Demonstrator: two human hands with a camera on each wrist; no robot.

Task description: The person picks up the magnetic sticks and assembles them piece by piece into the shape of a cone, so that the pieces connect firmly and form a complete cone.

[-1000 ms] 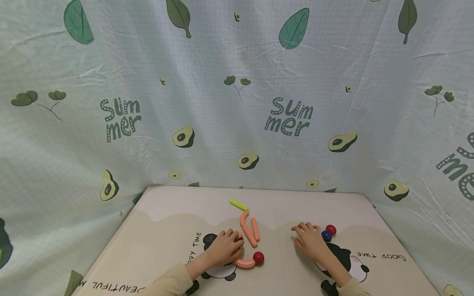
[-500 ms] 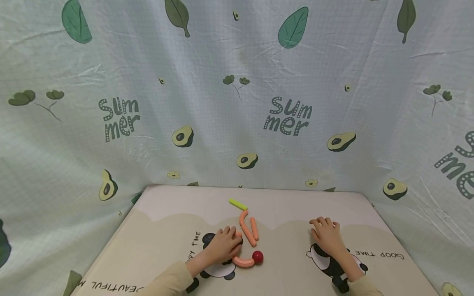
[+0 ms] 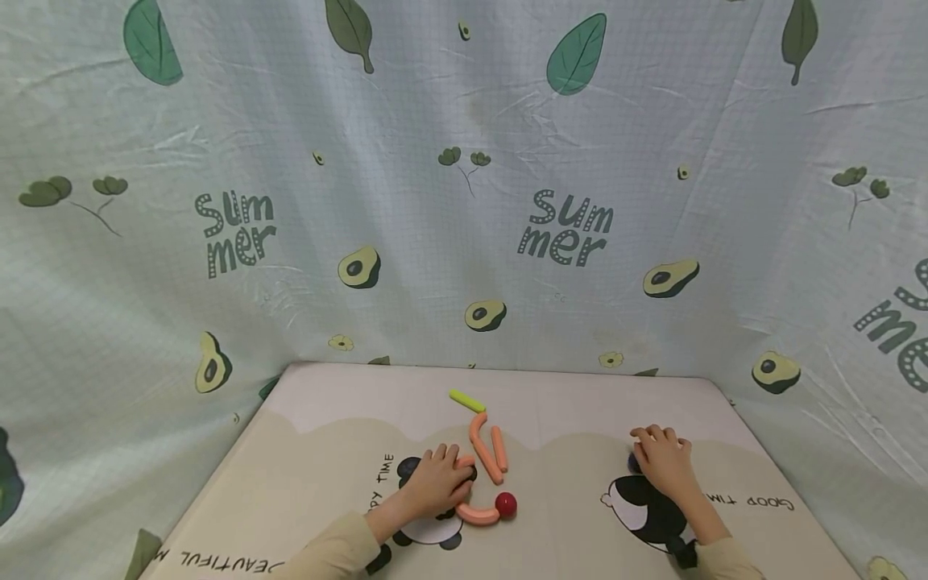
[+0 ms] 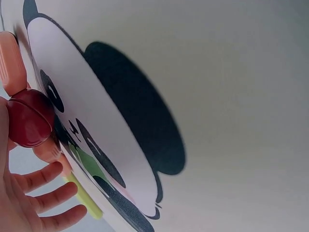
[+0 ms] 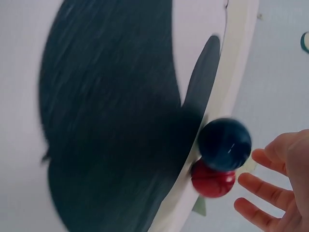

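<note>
My left hand [image 3: 438,483] is over the printed panda and holds a glossy red ball [image 4: 31,118] between thumb and index finger, hidden in the head view. Orange sticks touch this ball: a curved one [image 3: 477,515] towards me and another [image 3: 465,461] beyond the fingers. A second red ball [image 3: 506,505] sits at the curved stick's right end. On the right, my right hand [image 3: 665,461] hovers with loose fingers over a blue ball [image 5: 225,144] and a red ball [image 5: 213,179], which touch each other. From the head, only a bit of the blue one shows.
Beyond the left hand lie a bent orange stick [image 3: 484,449], a straight orange stick [image 3: 499,449] and a yellow-green stick [image 3: 467,400]. The table [image 3: 565,403] has printed animals and lettering. A patterned curtain [image 3: 435,225] hangs around its back and sides.
My right hand has shifted right, passing over the blue and red balls, which lay at its right a second ago. Now the blue ball peeks out at its left. The left hand stays almost still.
</note>
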